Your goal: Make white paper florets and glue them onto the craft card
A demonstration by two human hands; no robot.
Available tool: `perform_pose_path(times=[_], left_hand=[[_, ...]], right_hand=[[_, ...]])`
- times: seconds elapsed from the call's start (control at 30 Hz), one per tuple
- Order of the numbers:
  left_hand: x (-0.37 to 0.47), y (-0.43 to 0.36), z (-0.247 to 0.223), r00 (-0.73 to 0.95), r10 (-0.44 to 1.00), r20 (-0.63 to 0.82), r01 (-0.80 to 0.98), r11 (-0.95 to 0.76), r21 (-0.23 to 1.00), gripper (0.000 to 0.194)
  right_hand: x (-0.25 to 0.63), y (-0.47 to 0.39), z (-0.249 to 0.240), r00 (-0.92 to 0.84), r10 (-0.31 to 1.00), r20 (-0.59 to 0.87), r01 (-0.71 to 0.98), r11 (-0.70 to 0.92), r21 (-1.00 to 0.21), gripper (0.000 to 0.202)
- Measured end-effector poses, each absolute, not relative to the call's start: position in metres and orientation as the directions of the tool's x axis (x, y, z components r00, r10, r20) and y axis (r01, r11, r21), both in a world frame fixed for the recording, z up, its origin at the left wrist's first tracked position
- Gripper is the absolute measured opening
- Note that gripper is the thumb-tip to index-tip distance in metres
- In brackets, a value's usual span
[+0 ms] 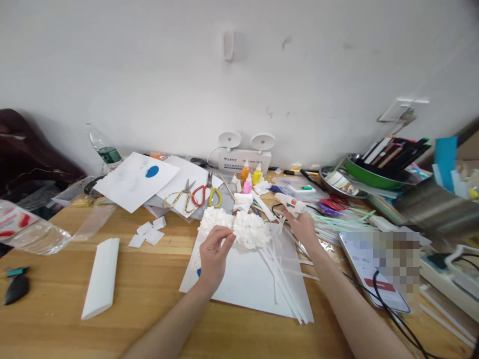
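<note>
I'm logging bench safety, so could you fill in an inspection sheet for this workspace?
Surface: wooden table, a white sheet on it.
Job's things: fluffy white pieces and white strips over the sheet.
Clutter: scissors, pliers, small bottles, phone.
Hands: left hand at the fluffy pieces, grip unclear; right hand holds a glue gun.
Cables: black cable across the phone; plug in the wall socket.
Surroundings: white wall, twin-lamp fixture before it.

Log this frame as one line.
left hand: over fluffy white clusters, contact unclear; right hand: holding white plastic glue gun; beneath clusters: white paper sheet
</note>
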State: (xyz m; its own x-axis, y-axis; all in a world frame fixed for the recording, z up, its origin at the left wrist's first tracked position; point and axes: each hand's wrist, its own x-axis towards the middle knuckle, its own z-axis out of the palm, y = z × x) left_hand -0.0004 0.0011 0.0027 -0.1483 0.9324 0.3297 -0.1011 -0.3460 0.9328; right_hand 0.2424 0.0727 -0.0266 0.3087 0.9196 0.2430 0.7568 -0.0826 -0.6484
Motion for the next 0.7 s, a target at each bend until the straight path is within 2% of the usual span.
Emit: perform_pose_path(times=[0.13,0.33,0.43,0.5,0.57,0.63,0.7], left_hand=[[-0.005,0.002,0.004,-0.182,0.925,0.334,-0.091,-0.354,0.931,0.006],[-0.015,0.008,-0.011,-0.321,0.940,0.119,-0.216,-0.195,0.957,0.015],[-0.027,0.005,-0.014,-0.359,0.928,0.099,-0.205,-0.182,0.962,0.016],[-0.040,0.002,-0.011,-0.359,0.917,0.172,-0.100,-0.221,0.970,0.013],[-0.056,-0.001,-0.004,-0.297,0.904,0.308,0.092,-0.294,0.951,0.009],[-0.075,-0.001,0.005,-0.118,0.887,0.447,0.332,-0.389,0.859,0.007],[-0.094,0.002,0.014,0.104,0.856,0.506,0.520,-0.481,0.706,0.008]], right_hand=[[0.243,0.088,-0.033,0.362,0.901,0.238,0.821,-0.188,-0.539,0.038],[0.241,0.092,-0.045,0.429,0.878,0.213,0.842,-0.303,-0.447,0.042],[0.239,0.093,-0.047,0.442,0.871,0.217,0.843,-0.320,-0.433,0.043],[0.239,0.093,-0.047,0.442,0.870,0.221,0.844,-0.319,-0.431,0.041],[0.241,0.092,-0.045,0.441,0.869,0.224,0.839,-0.310,-0.447,0.041],[0.245,0.089,-0.043,0.449,0.866,0.220,0.818,-0.299,-0.492,0.042],[0.249,0.085,-0.040,0.461,0.860,0.218,0.789,-0.285,-0.545,0.044]])
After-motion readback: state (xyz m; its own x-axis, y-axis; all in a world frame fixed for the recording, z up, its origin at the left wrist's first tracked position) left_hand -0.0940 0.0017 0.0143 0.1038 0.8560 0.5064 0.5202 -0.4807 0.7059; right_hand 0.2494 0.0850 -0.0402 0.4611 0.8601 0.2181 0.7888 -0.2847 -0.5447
